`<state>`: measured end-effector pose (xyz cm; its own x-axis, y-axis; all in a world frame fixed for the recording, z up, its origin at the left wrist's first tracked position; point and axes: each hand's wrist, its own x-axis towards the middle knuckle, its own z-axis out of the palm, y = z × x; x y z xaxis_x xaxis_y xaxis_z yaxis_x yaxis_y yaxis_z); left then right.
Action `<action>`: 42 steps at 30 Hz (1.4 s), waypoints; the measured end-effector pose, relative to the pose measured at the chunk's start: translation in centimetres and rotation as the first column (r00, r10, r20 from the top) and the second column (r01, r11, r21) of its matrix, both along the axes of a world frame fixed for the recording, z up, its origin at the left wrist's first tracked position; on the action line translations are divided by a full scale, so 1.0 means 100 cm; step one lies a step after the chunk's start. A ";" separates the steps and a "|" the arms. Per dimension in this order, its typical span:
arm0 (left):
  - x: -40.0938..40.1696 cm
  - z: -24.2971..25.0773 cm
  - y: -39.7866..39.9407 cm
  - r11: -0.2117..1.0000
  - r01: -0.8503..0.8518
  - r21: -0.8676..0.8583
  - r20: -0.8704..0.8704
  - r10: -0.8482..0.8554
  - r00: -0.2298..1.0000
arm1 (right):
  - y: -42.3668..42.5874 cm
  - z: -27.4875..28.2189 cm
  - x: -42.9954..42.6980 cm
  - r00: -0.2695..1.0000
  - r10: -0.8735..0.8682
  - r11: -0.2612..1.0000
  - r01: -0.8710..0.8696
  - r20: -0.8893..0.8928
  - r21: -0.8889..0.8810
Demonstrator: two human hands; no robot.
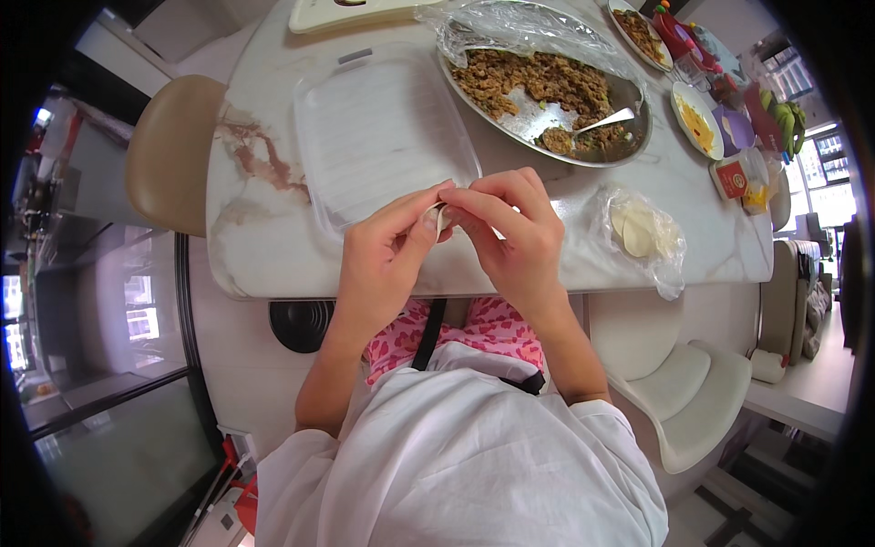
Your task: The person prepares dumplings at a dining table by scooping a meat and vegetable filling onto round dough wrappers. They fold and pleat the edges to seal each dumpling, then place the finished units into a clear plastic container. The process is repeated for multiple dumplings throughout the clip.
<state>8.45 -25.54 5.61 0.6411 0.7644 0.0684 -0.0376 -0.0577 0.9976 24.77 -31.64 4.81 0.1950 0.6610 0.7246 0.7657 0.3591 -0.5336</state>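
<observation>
Both hands meet over the near part of the marble-patterned table, pinching one folded dough wrapper (439, 217) between them. My left hand (389, 243) holds its left side, and my right hand (513, 229) grips its upper right edge. What lies inside the fold is mostly hidden by the fingers. Just beyond my left hand is a translucent plastic tray (389, 130). Farther back at the right, a metal bowl (618, 161) holds brown minced filling (560, 78), with a metal spoon (605, 123) resting in it. Round dough wrappers (636, 225) lie in a clear plastic bag right of my right hand.
Clear plastic film (519, 27) partly covers the bowl. Plates of food (697, 122), (639, 37) and a labelled plastic jar (735, 178) stand at the table's right side. A cream-coloured tray (362, 15) lies at the back. Chairs (178, 154) stand at both sides.
</observation>
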 end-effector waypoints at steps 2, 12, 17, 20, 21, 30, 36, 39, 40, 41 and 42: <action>-0.001 0.000 0.001 0.999 -0.013 0.048 0.024 0.012 1.000 | 0.002 0.000 0.002 1.000 0.022 1.000 -0.022 0.005 -0.003; -0.009 0.023 0.005 0.995 0.047 0.090 -0.122 -0.036 0.992 | -0.001 0.018 0.008 0.984 0.123 0.990 -0.112 0.128 -0.091; -0.003 0.019 0.000 0.981 -0.038 0.189 -0.110 0.060 0.992 | -0.006 0.017 0.002 0.989 0.061 0.996 -0.052 0.134 -0.069; 0.004 0.011 -0.006 0.971 -0.111 0.210 -0.074 0.129 0.989 | -0.004 0.009 -0.003 0.999 0.026 0.999 -0.024 0.034 -0.034; 0.006 0.010 -0.008 0.967 -0.134 0.219 -0.065 0.151 0.986 | -0.002 0.007 -0.004 1.000 0.015 0.999 -0.015 -0.002 -0.029; 0.007 0.009 -0.009 0.895 -0.131 0.426 -0.021 0.155 0.988 | -0.002 0.008 -0.011 0.995 -0.081 0.997 0.082 -0.052 0.016; 0.007 0.012 -0.006 0.610 -0.246 0.753 0.076 0.292 0.953 | 0.002 0.005 -0.017 0.975 -0.014 0.994 0.038 -0.220 0.104; 0.008 0.010 -0.005 0.617 -0.286 0.733 0.103 0.315 0.943 | 0.003 0.006 -0.021 0.913 0.094 0.990 -0.044 -0.396 0.133; 0.009 0.010 -0.005 0.639 -0.303 0.707 0.122 0.311 0.942 | 0.004 0.007 -0.022 0.876 0.132 0.986 -0.068 -0.464 0.152; 0.011 0.011 -0.006 0.661 -0.318 0.679 0.142 0.307 0.941 | 0.003 0.009 -0.022 0.856 0.147 0.986 -0.089 -0.496 0.138; 0.012 0.012 -0.007 0.683 -0.331 0.651 0.161 0.302 0.940 | 0.002 0.014 -0.023 0.834 0.161 0.986 -0.111 -0.528 0.125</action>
